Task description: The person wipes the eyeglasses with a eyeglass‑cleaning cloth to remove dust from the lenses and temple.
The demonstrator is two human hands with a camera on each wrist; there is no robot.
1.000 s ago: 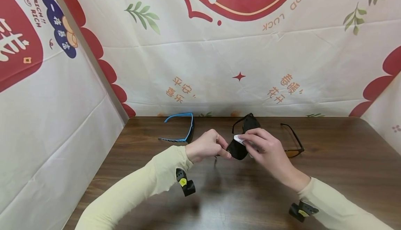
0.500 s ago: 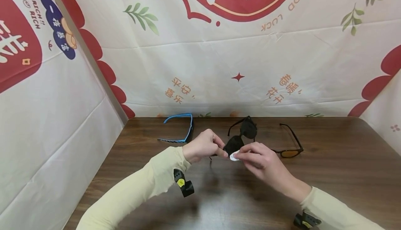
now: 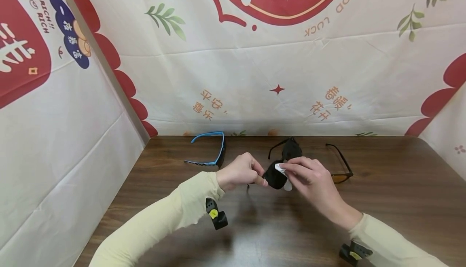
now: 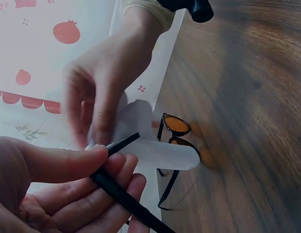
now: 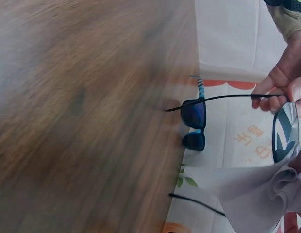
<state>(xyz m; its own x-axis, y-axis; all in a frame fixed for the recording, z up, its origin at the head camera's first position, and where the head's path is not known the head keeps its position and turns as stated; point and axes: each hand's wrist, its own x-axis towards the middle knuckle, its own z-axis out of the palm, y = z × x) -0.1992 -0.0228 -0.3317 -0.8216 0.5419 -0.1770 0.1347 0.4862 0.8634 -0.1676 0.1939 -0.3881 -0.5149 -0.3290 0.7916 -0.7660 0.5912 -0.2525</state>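
Observation:
Black sunglasses [image 3: 275, 176] are held above the table, tilted, with their arms unfolded. My left hand [image 3: 242, 172] pinches them at the outer corner of the near lens, by the hinge. Between the thumb and fingers of my right hand [image 3: 316, 181] is a thin white cloth [image 3: 280, 168], lying against that lens. In the right wrist view the cloth [image 5: 247, 194] hangs in folds and covers part of the glasses, while one lens [image 5: 285, 128] shows above it. From the left wrist, my right hand [image 4: 111, 73] looks blurred.
Blue-framed sunglasses [image 5: 193, 114] lie on the table at the back left. Glasses with amber lenses [image 4: 176, 124] lie to the right of my hands. The brown wooden table [image 3: 393, 202] ends at a printed white cloth backdrop [image 3: 247, 73].
The white cloth went down to the near lens's lower edge half a second ago and is now back up near the bridge. The sunglasses have tilted slightly; my left hand keeps its grip.

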